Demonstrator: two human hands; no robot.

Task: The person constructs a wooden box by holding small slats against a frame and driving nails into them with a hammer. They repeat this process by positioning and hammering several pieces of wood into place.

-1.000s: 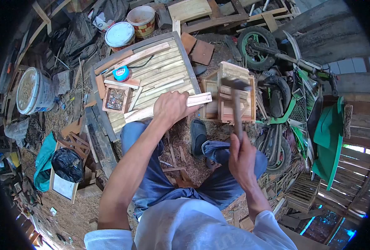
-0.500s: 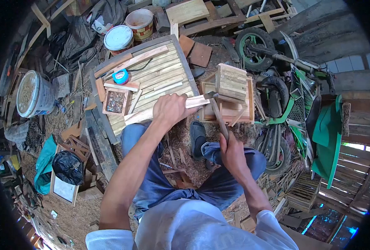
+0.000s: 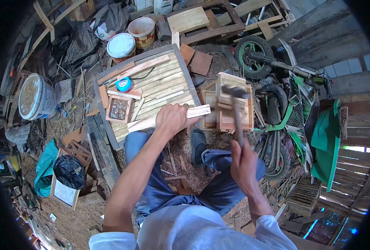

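My left hand (image 3: pixel 171 119) is closed around a pale wooden strip (image 3: pixel 198 111), pressing it along the near edge of the slatted wooden panel (image 3: pixel 164 79). The strip's end sticks out past the panel's right edge. My right hand (image 3: pixel 243 161) grips the handle of a hammer (image 3: pixel 237 109), whose blurred head is raised to the right of the strip, apart from it. Behind the hammer stand small wooden boxes (image 3: pixel 231 81). On the panel lie a blue tape measure (image 3: pixel 123 84), loose strips and a small wooden box of nails (image 3: pixel 119 108).
Two lidded or open buckets (image 3: pixel 141 28) stand beyond the panel, another bucket (image 3: pixel 37 96) at the left. A green motorcycle (image 3: pixel 276 96) is at the right, near a green sheet (image 3: pixel 326 143). A black bag (image 3: pixel 69 170) lies at the lower left.
The hammer has lifted away from the strip's end and swung right, with my right hand slightly lower and further right. My left hand still holds the strip.
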